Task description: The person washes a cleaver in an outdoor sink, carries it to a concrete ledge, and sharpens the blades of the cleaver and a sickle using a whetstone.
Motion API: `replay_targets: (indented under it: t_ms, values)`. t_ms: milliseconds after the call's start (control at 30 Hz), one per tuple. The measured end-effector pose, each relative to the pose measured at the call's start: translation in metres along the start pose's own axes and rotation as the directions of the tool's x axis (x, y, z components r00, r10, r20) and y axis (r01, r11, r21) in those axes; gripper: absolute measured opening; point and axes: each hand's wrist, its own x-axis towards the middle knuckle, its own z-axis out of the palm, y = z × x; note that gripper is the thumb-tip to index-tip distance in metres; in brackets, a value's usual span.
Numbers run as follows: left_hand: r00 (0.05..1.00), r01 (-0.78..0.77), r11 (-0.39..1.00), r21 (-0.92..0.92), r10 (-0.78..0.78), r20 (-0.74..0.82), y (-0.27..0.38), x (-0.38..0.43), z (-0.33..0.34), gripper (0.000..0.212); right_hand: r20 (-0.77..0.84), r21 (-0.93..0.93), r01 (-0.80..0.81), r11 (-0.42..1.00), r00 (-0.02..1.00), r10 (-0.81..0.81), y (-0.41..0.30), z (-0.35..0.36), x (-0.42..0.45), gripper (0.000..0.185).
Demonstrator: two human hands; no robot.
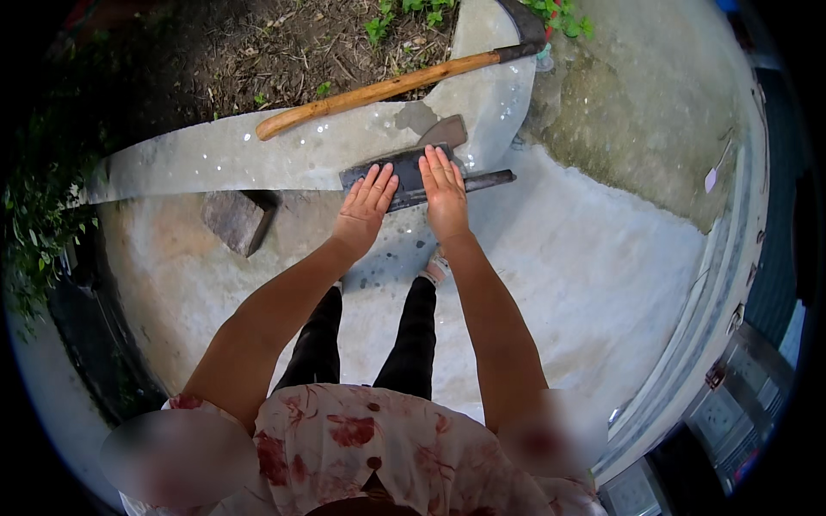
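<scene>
Both palms face down over a dark, flat rectangular slab [405, 169] that lies at the edge of the pale concrete curb. My left hand [366, 206] rests its outstretched fingers on the slab's left part. Near its right end lies my right hand [443, 190], fingers extended. From beneath or beside that hand a dark rod-like handle [488, 181] points right; what it joins is hidden. A dull brownish blade-like piece [446, 131] shows just beyond the slab. Further off, a hoe with a wooden handle [381, 90] lies across the curb, its dark metal head [524, 26] at the upper right.
A rough stone block [237, 220] stands on the concrete floor [568, 277] left of my hands. Past the curb [213, 155] is a soil bed [290, 51] with dry litter and green plants. Leafy foliage [39, 219] hangs at the left. Steps [723, 258] border the right side.
</scene>
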Motion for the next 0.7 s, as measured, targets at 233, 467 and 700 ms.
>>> replay_targets:
  t_ms: [233, 467, 700]
  values:
    - [0.999, -0.006, 1.0, -0.014, 0.006, 0.032, 0.011, -0.037, -0.003, 0.067, 0.056, 0.066, 0.035, 0.997, 0.998, -0.038, -0.011, 0.003, -0.03, 0.049]
    - [0.998, 0.037, 0.999, -0.007, -0.036, 0.045, 0.014, -0.017, -0.005, 0.067, 0.055, 0.005, 0.041, 0.999, 0.998, -0.041, -0.001, 0.001, -0.016, 0.049]
    - [0.999, 0.02, 0.999, -0.027, -0.019, 0.037, 0.007, -0.021, -0.002, 0.065, 0.024, 0.036, 0.035, 0.999, 0.999, -0.035, -0.006, 0.001, -0.017, 0.047]
